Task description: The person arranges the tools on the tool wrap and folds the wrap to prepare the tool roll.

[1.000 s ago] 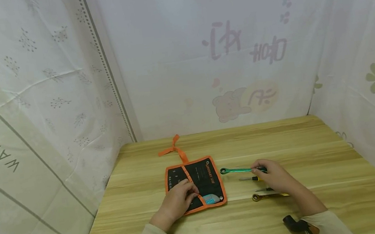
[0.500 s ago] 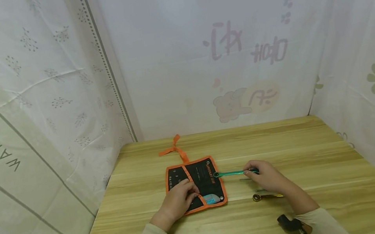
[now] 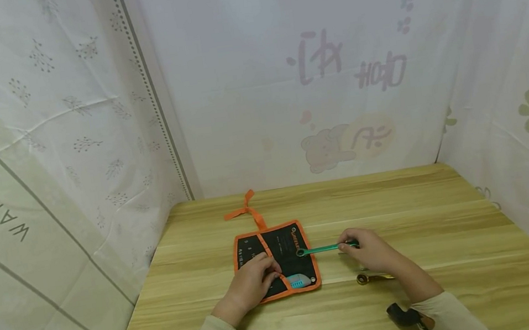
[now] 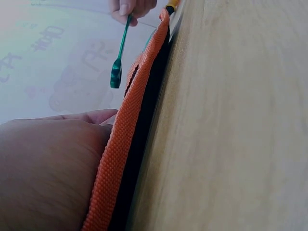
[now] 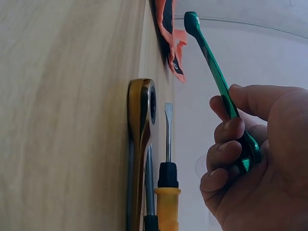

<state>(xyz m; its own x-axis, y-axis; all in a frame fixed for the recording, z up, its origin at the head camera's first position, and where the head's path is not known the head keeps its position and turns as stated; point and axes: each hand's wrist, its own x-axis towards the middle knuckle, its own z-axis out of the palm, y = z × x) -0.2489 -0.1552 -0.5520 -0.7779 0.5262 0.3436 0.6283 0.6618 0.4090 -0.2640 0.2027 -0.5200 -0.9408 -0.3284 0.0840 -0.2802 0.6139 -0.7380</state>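
Wrench (image 3: 324,248), green, in your right hand (image 3: 368,249): its ring end is over the black pouch (image 3: 288,241), raised clear of the cloth, while its other end sits in your palm. Your right fingers curl round the handle, thumb pressed to it — a seemingly firm hold that leaves the ring end free. Your left hand (image 3: 252,283) rests on the pouch, thumb and fingertips drawn together at the orange band (image 3: 266,246), apparently pinching it; how much cloth they hold cannot be told. For the step in hand, seemingly bringing the wrench to a pocket, you would do well to lift the band slightly, keep the pouch flat, and lead with the ring end, low and straight, avoiding the knife (image 3: 300,280) tucked beside the band.
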